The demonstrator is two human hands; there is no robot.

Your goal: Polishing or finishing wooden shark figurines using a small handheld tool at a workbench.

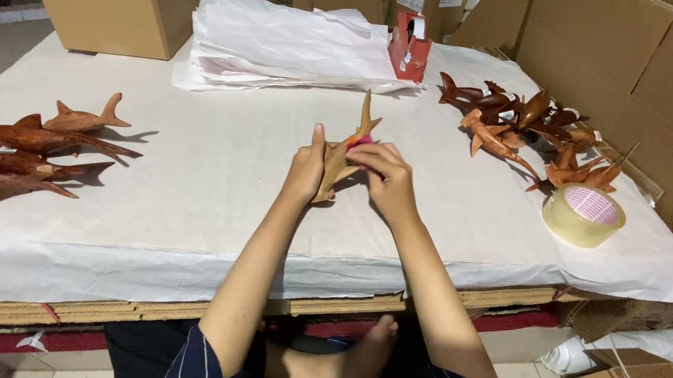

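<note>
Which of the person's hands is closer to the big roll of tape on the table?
Right. The right hand, holding the small wooden shark, lies on the tape roll's side with bare paper between them. The left hand grips the shark from the far side, farther off.

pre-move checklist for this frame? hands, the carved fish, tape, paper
1. Fish held by both hands: ok, left hand grips its body, right hand is on its side.
2. Pink piece under the right fingers: cannot tell what it is.
3. Tape roll at hand: ok, lying flat on the table at the right.
4. Red dispenser at hand: ok, upright at the far side.
5. Paper stack available: ok, piled behind the hands.
6. Bare space on the table cover by the hands: ok.
</note>
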